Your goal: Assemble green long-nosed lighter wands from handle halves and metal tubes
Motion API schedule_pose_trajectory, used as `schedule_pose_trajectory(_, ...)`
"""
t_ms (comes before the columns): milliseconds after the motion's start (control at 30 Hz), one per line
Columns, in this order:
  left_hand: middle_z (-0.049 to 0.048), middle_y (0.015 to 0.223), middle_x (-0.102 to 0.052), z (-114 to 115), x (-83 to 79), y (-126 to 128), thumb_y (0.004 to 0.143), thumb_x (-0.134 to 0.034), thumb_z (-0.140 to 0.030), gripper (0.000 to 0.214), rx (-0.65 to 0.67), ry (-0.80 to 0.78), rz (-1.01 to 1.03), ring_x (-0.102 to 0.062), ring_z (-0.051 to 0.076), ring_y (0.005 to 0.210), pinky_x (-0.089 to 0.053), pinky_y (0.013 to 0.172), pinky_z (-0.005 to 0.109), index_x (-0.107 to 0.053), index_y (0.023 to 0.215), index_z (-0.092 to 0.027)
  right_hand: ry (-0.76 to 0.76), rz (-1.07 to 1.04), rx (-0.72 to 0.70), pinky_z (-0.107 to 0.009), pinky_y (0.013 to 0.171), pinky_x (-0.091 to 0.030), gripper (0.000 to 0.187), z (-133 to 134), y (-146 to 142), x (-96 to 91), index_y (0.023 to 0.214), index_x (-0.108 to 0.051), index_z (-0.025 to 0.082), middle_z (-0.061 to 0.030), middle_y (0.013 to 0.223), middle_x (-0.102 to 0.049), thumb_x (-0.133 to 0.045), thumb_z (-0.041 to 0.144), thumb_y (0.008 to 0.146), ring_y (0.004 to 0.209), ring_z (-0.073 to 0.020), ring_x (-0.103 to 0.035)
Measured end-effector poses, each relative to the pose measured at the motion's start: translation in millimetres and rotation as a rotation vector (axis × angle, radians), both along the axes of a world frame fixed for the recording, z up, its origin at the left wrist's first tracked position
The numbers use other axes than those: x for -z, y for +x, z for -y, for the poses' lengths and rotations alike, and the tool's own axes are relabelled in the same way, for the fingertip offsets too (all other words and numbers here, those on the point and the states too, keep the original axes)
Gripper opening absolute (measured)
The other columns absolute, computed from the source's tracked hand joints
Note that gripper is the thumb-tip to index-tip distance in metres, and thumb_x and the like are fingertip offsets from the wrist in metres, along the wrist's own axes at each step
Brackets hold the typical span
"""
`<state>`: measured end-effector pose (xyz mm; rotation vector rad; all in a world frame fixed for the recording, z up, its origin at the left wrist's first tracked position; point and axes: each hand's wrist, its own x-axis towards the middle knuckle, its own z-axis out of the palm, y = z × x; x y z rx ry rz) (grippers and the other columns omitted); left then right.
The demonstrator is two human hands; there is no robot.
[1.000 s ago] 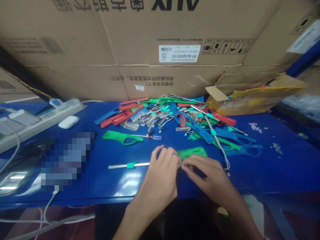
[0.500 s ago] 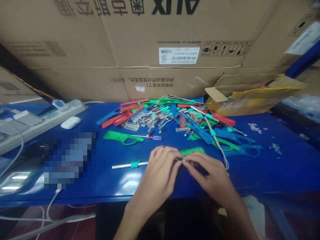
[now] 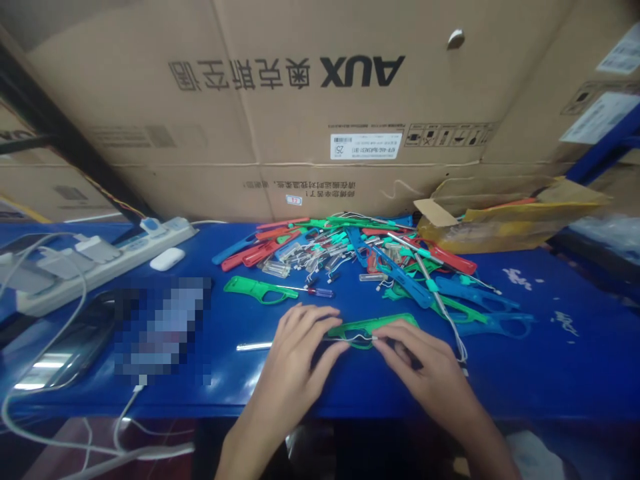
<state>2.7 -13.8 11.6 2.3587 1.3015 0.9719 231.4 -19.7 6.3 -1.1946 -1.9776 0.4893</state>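
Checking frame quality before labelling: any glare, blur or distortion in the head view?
Head view: wide-angle bend in the cardboard box edges; glare on the blue table and the phone; a pixelated block hides something left of the hands; left hand, right hand and green handle fairly sharp.

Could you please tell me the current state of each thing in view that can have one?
left hand: open, fingers spread flat on the green plastic handle shell.
right hand: fingertips pinched on a thin white wire.
green plastic handle shell: lying flat, held down.
white oval earbud case: closed.
white power strip: plugs inserted.
large cardboard box: upside down, print inverted.
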Motion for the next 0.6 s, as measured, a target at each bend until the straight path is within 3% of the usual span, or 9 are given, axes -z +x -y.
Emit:
schedule_pose_trajectory(233,-0.0023,0.11,-0.073,-8,-8.5,24,0.102,-0.057,-0.022,0.014,0.126,-0.025,0.05,-0.06,0.018,0.107,-0.03,0.113,0.044,-0.068,0.111,-0.027,-0.028,-0.002,-0.03,-0.022,0.06,-0.046,0.011,0,1,0.1,0.103,-0.066,0.025,0.0025,0.083,-0.063,-0.056,0.023,0.099,0.058,-0.0097,-0.05)
schedule_pose_trajectory(600,-0.0029,0.102,-0.072,-10,-1.3,27,0.098,-0.064,-0.024,0.005,0.076,-0.121,0.193,-0.062,0.017,0.099,-0.038,0.107,0.041,-0.066,0.103,-0.025,-0.087,0.019,-0.061,-0.023,0.056,-0.043,0.012,2,3,-0.6,0.101,-0.066,0.025,0.0024,0.08,-0.059,-0.054,0.022,0.099,0.056,-0.0096,-0.045)
